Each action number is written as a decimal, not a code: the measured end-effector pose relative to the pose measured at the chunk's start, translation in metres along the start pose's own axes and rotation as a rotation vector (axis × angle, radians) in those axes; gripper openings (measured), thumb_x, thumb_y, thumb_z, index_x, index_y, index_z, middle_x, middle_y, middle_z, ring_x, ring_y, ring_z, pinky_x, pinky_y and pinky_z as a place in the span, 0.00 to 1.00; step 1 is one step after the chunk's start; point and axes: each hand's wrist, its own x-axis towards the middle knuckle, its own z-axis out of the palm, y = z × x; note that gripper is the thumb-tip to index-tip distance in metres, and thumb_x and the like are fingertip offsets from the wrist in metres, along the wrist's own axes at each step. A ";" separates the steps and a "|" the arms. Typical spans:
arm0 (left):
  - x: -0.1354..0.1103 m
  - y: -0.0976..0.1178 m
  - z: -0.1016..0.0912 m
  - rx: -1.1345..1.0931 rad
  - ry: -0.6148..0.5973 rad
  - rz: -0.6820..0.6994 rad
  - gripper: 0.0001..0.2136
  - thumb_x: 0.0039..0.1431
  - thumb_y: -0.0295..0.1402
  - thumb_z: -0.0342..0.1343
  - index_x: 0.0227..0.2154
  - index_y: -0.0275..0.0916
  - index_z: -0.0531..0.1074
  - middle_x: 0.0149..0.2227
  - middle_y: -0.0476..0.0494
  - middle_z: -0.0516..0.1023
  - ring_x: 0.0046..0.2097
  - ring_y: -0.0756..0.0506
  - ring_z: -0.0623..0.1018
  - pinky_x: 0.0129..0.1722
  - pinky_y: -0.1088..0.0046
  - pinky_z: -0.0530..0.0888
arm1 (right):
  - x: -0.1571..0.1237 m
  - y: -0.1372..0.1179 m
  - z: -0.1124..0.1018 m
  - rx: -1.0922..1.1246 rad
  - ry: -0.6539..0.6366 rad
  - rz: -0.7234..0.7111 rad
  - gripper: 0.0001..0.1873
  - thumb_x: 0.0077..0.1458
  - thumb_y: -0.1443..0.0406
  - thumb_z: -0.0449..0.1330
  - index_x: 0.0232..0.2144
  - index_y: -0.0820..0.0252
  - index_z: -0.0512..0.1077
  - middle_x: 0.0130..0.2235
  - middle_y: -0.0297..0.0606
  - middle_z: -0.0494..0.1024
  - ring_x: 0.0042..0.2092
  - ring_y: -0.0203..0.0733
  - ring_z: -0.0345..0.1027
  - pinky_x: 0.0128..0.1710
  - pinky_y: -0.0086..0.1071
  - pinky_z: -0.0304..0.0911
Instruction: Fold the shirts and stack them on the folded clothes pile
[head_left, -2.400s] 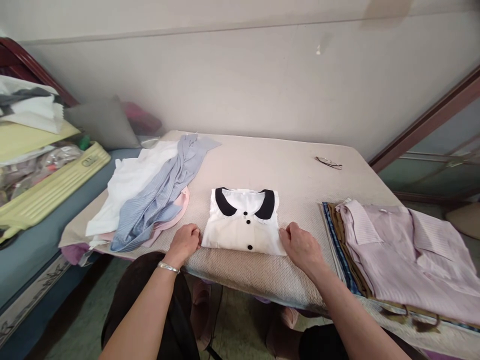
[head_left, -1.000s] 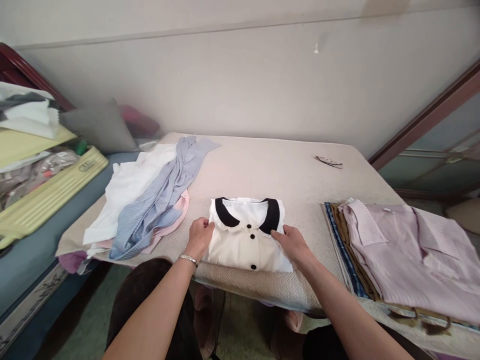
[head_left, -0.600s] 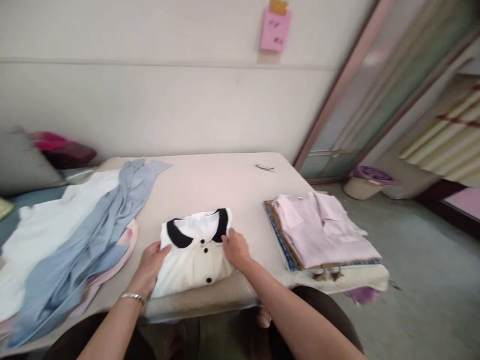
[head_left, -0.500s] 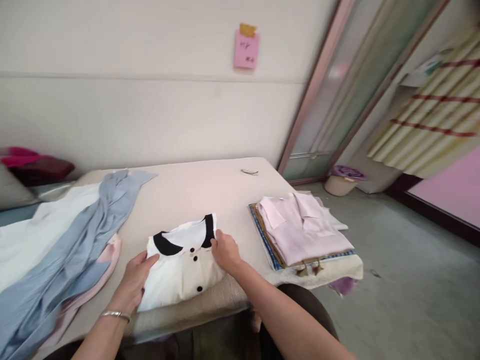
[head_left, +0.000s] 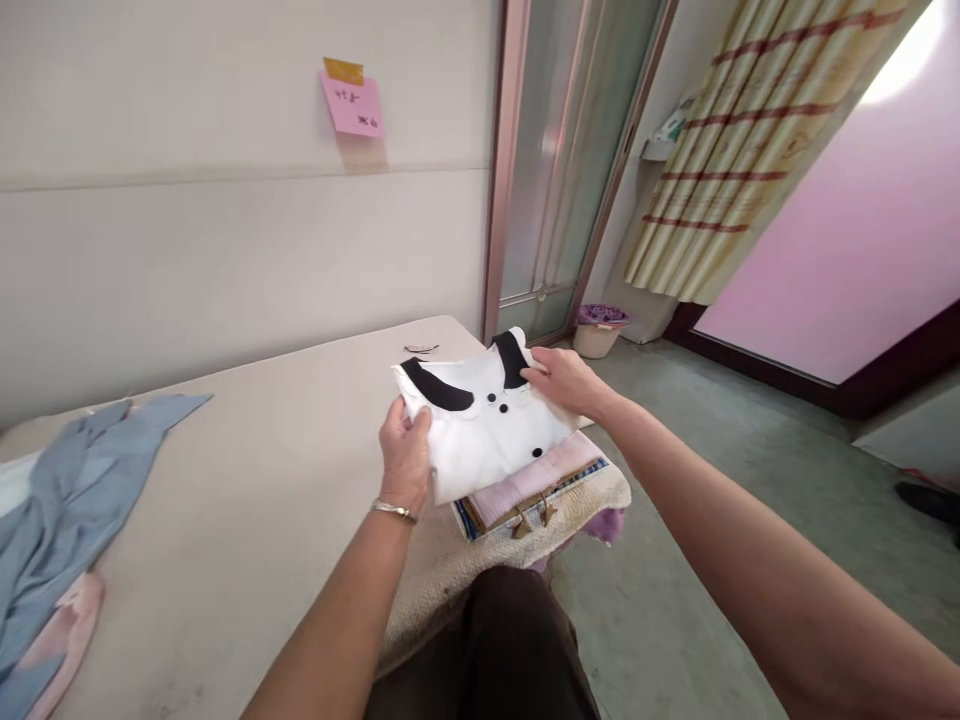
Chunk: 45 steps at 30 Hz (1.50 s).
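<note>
At frame centre, a folded white shirt [head_left: 487, 440] is held over a clothes stack [head_left: 540, 479], left hand [head_left: 405, 450] and right hand [head_left: 568, 382] pinching its sides. Blue cloth [head_left: 86, 485] lies at lower left.

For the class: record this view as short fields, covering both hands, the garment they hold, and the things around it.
Left hand: grips the left side of the white top
Right hand: grips its right side, beside the black collar
White top: folded, three black buttons showing
Below it: folded stack; contact unclear
Far left: rumpled blue garment
Behind: glasses
</note>
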 end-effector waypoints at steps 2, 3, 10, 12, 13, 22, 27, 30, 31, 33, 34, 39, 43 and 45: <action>0.000 -0.032 0.030 0.127 -0.011 -0.013 0.19 0.59 0.36 0.53 0.52 0.36 0.71 0.44 0.41 0.80 0.41 0.46 0.78 0.40 0.73 0.74 | 0.001 0.035 0.018 -0.031 -0.044 0.070 0.12 0.64 0.58 0.57 0.39 0.60 0.76 0.41 0.45 0.80 0.43 0.46 0.70 0.37 0.32 0.54; -0.002 -0.049 0.040 0.217 -0.015 -0.026 0.17 0.60 0.35 0.52 0.50 0.37 0.72 0.45 0.41 0.80 0.43 0.45 0.78 0.42 0.72 0.74 | -0.002 0.050 0.031 -0.041 -0.069 0.103 0.12 0.63 0.58 0.57 0.38 0.60 0.76 0.41 0.45 0.80 0.43 0.46 0.70 0.37 0.32 0.54; -0.010 -0.101 0.053 0.457 -0.007 -0.020 0.14 0.60 0.33 0.53 0.47 0.38 0.72 0.47 0.38 0.79 0.49 0.40 0.77 0.53 0.64 0.71 | -0.020 0.090 0.092 -0.031 -0.108 0.214 0.16 0.66 0.55 0.54 0.40 0.60 0.76 0.42 0.48 0.80 0.45 0.49 0.72 0.39 0.33 0.57; -0.009 -0.097 0.052 0.484 -0.002 0.043 0.15 0.61 0.34 0.52 0.50 0.39 0.71 0.48 0.39 0.79 0.49 0.40 0.77 0.53 0.64 0.71 | -0.018 0.091 0.093 -0.025 -0.089 0.227 0.18 0.67 0.54 0.52 0.42 0.60 0.76 0.44 0.49 0.80 0.47 0.50 0.72 0.41 0.34 0.57; -0.009 -0.094 0.052 0.504 0.001 0.063 0.16 0.61 0.34 0.51 0.52 0.39 0.71 0.48 0.39 0.79 0.49 0.39 0.78 0.53 0.64 0.71 | -0.017 0.091 0.094 -0.024 -0.082 0.232 0.19 0.68 0.53 0.51 0.43 0.60 0.76 0.45 0.50 0.80 0.48 0.50 0.71 0.42 0.35 0.58; -0.020 -0.063 0.040 0.908 0.092 0.081 0.28 0.67 0.43 0.47 0.63 0.29 0.60 0.50 0.26 0.77 0.52 0.31 0.77 0.50 0.54 0.72 | -0.020 0.075 0.081 -0.097 0.036 0.320 0.27 0.68 0.49 0.49 0.49 0.67 0.72 0.47 0.60 0.77 0.51 0.60 0.70 0.49 0.46 0.58; -0.005 -0.054 0.082 1.156 0.002 0.386 0.32 0.68 0.46 0.46 0.66 0.27 0.58 0.67 0.20 0.59 0.68 0.28 0.59 0.65 0.46 0.56 | 0.013 0.037 0.092 -0.063 0.188 0.194 0.32 0.70 0.50 0.40 0.64 0.64 0.60 0.67 0.55 0.62 0.67 0.58 0.51 0.63 0.49 0.48; 0.002 -0.081 0.104 1.286 -0.085 0.338 0.33 0.66 0.49 0.48 0.65 0.27 0.60 0.70 0.18 0.52 0.71 0.23 0.51 0.65 0.37 0.50 | 0.030 0.022 0.130 -0.028 0.039 0.152 0.36 0.70 0.49 0.41 0.70 0.64 0.51 0.73 0.49 0.48 0.72 0.56 0.38 0.67 0.54 0.39; 0.002 -0.091 0.107 1.311 -0.106 0.323 0.34 0.66 0.49 0.48 0.66 0.27 0.60 0.70 0.18 0.51 0.71 0.23 0.50 0.65 0.36 0.49 | 0.033 0.021 0.144 -0.017 -0.002 0.146 0.37 0.69 0.48 0.41 0.70 0.65 0.50 0.73 0.48 0.47 0.72 0.55 0.37 0.67 0.55 0.37; 0.001 -0.109 0.107 1.334 -0.122 0.326 0.34 0.67 0.50 0.47 0.67 0.29 0.60 0.71 0.17 0.50 0.72 0.23 0.49 0.65 0.35 0.48 | 0.033 0.023 0.167 0.000 -0.040 0.143 0.39 0.68 0.45 0.40 0.71 0.64 0.48 0.73 0.48 0.47 0.73 0.54 0.36 0.68 0.56 0.35; -0.001 -0.115 0.106 1.337 -0.116 0.342 0.34 0.67 0.50 0.47 0.67 0.30 0.59 0.71 0.18 0.50 0.72 0.24 0.48 0.65 0.36 0.47 | 0.032 0.026 0.175 0.003 -0.039 0.145 0.40 0.68 0.44 0.39 0.71 0.64 0.48 0.73 0.47 0.47 0.73 0.54 0.36 0.68 0.56 0.34; -0.004 -0.121 0.104 1.354 -0.067 0.390 0.33 0.68 0.51 0.45 0.68 0.34 0.58 0.72 0.22 0.49 0.73 0.27 0.46 0.66 0.36 0.45 | 0.029 0.034 0.187 -0.019 0.021 0.132 0.41 0.68 0.43 0.35 0.72 0.61 0.48 0.73 0.47 0.48 0.72 0.54 0.35 0.68 0.57 0.33; 0.002 -0.118 0.102 1.369 -0.121 0.335 0.33 0.67 0.51 0.45 0.67 0.32 0.59 0.71 0.21 0.51 0.72 0.26 0.48 0.66 0.36 0.47 | 0.033 0.028 0.176 -0.010 -0.093 0.151 0.40 0.68 0.45 0.36 0.72 0.62 0.46 0.74 0.48 0.46 0.73 0.56 0.34 0.68 0.58 0.34; 0.004 -0.106 0.098 1.360 -0.187 0.294 0.33 0.67 0.51 0.45 0.67 0.32 0.60 0.71 0.20 0.52 0.72 0.25 0.49 0.65 0.35 0.49 | 0.033 0.027 0.159 0.007 -0.187 0.152 0.39 0.68 0.45 0.38 0.72 0.60 0.45 0.74 0.49 0.45 0.73 0.56 0.35 0.67 0.59 0.37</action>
